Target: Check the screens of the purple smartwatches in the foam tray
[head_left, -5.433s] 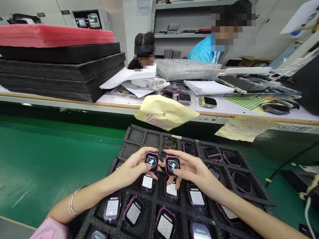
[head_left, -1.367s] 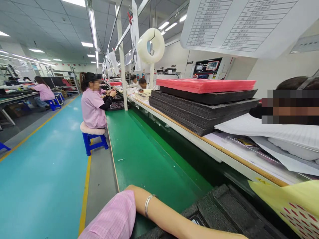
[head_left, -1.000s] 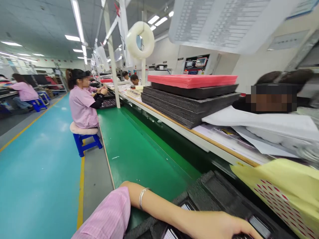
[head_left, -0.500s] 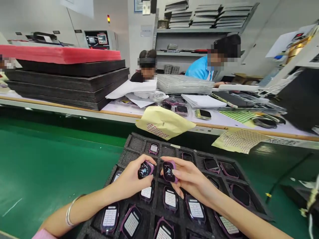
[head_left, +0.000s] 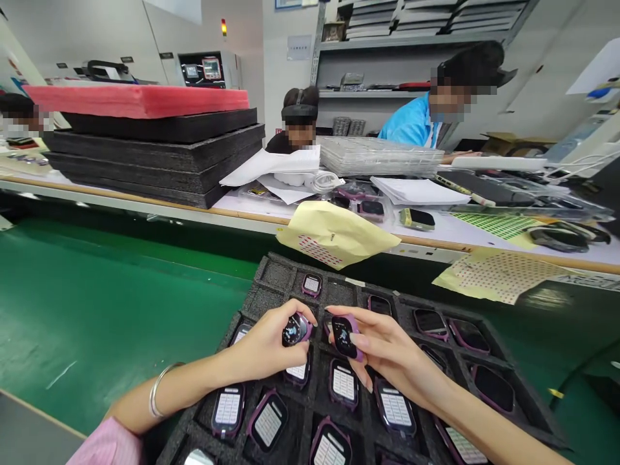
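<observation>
My left hand (head_left: 278,339) is closed around a purple smartwatch body (head_left: 294,329) whose lit screen shows a dial-like picture. Just to its right, my right hand (head_left: 380,342) grips a second purple smartwatch body (head_left: 343,336) between thumb and fingers, its dark screen lit with a small blue-white picture. Both are held above a black foam tray (head_left: 320,394) with square compartments. Several more purple watches lie in it, such as one with a white keypad-like screen (head_left: 343,384) below my hands and one with a dark screen (head_left: 430,321) to the right.
Beyond the tray runs a workbench (head_left: 232,213) with stacked black foam trays (head_left: 159,155) topped by pink foam (head_left: 140,100). Yellow sheets (head_left: 339,236) hang from its edge. Clear plastic trays (head_left: 380,155), papers and cables lie there. Two people sit behind it; another is at far left.
The whole view has shifted, so the scene sits a little farther right. Both hands keep hold of their watches, in nearly the same pose over the tray.
</observation>
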The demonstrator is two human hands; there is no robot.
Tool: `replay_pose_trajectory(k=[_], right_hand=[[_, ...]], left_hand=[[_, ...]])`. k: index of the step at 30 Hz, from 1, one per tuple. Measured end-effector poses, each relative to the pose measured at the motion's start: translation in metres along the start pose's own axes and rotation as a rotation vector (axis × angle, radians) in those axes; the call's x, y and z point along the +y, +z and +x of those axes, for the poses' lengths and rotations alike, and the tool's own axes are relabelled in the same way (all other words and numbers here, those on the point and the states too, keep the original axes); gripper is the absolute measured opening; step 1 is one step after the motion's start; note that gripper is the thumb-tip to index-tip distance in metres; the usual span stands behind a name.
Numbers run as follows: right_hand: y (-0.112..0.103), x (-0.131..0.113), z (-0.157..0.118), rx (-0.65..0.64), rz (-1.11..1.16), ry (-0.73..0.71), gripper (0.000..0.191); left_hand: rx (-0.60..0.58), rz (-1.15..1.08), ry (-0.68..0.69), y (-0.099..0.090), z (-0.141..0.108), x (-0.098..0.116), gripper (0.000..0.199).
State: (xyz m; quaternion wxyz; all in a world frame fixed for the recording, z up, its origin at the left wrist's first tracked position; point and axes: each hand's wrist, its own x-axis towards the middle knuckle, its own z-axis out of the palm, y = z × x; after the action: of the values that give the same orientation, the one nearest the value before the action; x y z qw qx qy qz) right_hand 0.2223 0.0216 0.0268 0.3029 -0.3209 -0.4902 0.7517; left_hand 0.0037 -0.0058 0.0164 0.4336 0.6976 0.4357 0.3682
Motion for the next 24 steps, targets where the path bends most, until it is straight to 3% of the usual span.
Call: replay_pose_trajectory(k=[24], right_hand=[[-0.0007,-0.0018,-0.0035,0.078,-0.079,-0.003,0.044]], left_hand=[[0.035,-0.007,-0.009,-0.0002,-0.001,0.0029,0.022]])
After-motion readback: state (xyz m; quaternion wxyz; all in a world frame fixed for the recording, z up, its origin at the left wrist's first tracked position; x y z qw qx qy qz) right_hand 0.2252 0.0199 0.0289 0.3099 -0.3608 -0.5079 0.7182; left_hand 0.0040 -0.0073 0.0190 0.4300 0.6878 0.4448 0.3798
